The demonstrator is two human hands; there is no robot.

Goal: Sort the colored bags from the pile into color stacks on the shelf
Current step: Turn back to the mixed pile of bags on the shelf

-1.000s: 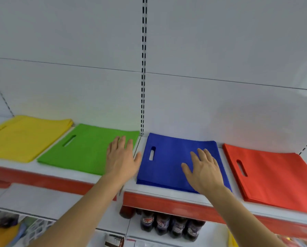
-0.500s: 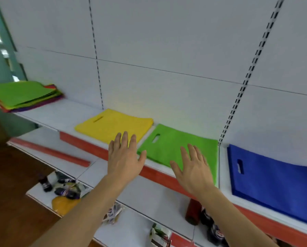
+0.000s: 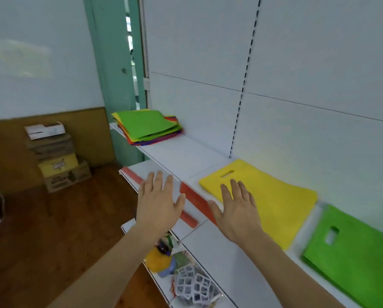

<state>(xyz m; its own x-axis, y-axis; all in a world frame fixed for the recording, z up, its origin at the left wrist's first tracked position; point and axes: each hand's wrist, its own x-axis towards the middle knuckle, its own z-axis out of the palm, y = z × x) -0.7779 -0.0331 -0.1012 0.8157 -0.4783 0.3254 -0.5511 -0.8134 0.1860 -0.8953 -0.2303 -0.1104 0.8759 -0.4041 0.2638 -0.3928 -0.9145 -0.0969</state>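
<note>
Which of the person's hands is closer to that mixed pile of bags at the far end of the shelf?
Left. The left hand hovers open in front of the shelf edge, on the side towards the mixed pile. The right hand is farther along, over the yellow stack.

The single head-worn camera is looking forward and down along the white metal shelf (image 3: 186, 158) from close range, facing its far left end. The flat yellow fabric bag stack (image 3: 275, 196) is sitting near the lens; the mixed-colour bag pile (image 3: 145, 125) is lying farther off (no second view to share).
</note>
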